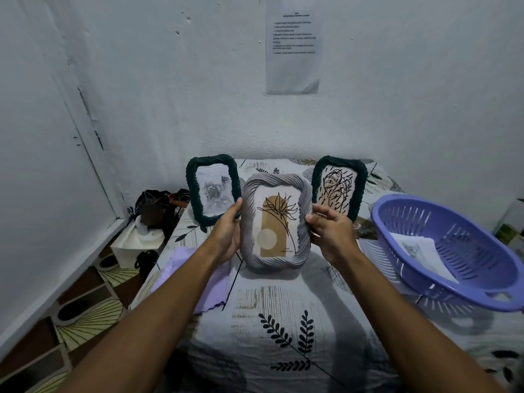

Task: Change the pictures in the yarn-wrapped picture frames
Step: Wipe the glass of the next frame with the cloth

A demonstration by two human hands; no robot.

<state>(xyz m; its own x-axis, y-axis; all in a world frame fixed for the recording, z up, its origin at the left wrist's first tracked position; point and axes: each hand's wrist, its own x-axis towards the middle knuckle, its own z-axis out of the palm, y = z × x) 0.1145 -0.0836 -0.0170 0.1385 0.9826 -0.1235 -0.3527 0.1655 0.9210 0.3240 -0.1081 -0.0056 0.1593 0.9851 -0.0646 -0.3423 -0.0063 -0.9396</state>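
A grey yarn-wrapped frame [276,222] with a tan-and-line plant picture is held upright above the table's middle. My left hand [228,228] grips its left edge, thumb on the front. My right hand [330,231] holds its right edge with the fingers spread behind. Two dark green yarn-wrapped frames stand behind it: the left one [211,188] shows grey roses, the right one [338,187] shows a black scribble drawing.
A purple plastic basket [450,251] with printed pictures [419,251] inside sits at the right on the leaf-patterned tablecloth [283,321]. A lilac cloth [198,282] lies under my left forearm. Bags and a white box [141,239] crowd the floor at left. A paper sheet [293,43] hangs on the wall.
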